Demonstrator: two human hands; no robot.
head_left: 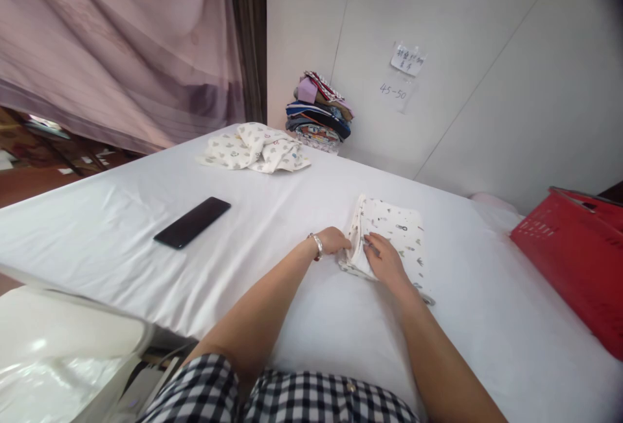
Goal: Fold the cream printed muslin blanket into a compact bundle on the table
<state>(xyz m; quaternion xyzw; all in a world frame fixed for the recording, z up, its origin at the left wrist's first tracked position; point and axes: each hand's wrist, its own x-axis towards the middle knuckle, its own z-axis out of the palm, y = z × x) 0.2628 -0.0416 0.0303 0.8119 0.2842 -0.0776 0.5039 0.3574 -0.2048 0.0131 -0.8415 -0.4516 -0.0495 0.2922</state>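
A folded white cloth with a small grey print (399,225) lies on the white-covered table, its layers stacked at the left edge. My left hand (333,241), with a silver bracelet at the wrist, is closed on that left edge, its fingertips pinching the layers. My right hand (384,257) rests on the cloth's near part with fingers stretched out, the tips at the fold. A second cloth of similar print (257,147) lies crumpled near the far edge of the table.
A black phone (193,222) lies on the white table cover (121,215) to the left. Folded clothes (318,115) are piled by the wall at the back. A red basket (574,261) stands at the right. Pink curtains (146,40) hang at the left.
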